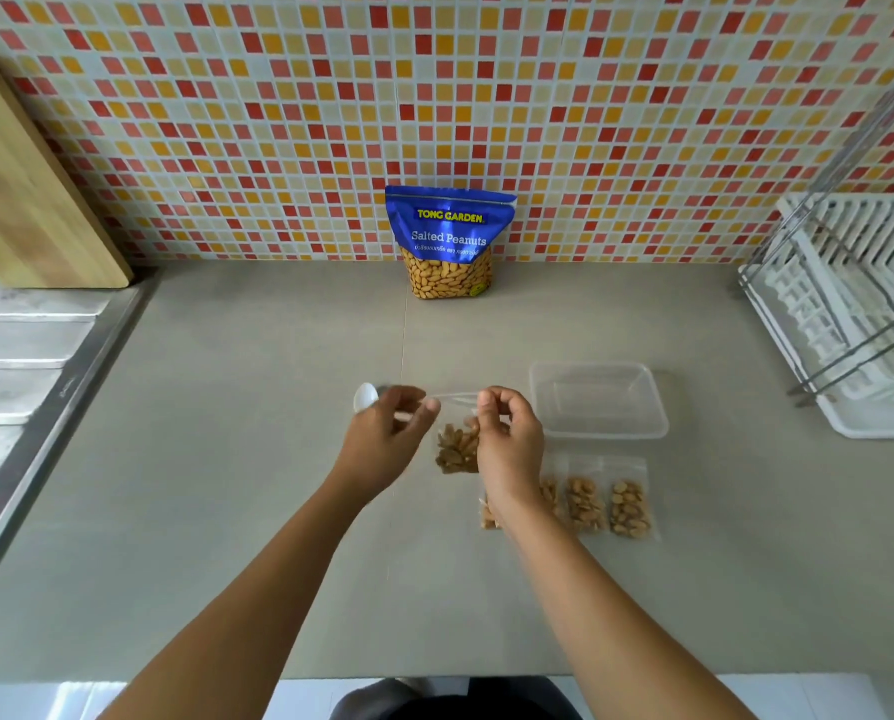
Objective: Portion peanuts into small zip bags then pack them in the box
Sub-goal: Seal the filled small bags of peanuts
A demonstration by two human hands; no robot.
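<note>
Both hands are lifted a little above the grey worktop (226,459) and share one small zip bag (457,449) between them. The left hand (387,433) pinches the left end of the bag's top strip between thumb and curled fingers, and it shows some blur. The right hand (507,439) pinches the right end of the same strip, its fingers curled inward. The clear upper part of the bag is stretched from one hand to the other, and its lower part, filled with peanuts, hangs below the fingertips in the gap between the two hands.

Just past the knuckles of the left hand the bowl of a white spoon (365,397) shows; I cannot tell whether that hand also holds it or whether it lies on the worktop.

A clear plastic box (598,434) stands on the worktop just to the right of the right hand, apart from it. Filled bags (585,504) lie flat in a row on the near side of the right hand. Two sit to the right of the wrist, and at least one more is partly hidden under it.

Well beyond both hands, a blue pouch of salted peanuts (450,241) stands upright against the tiled wall (642,122). Far to the left of the left hand are a steel sink drainer (23,350) and a wooden chopping board (29,200) leaning on the wall. Far to the right of the right hand stands a white dish rack (860,314)
</note>
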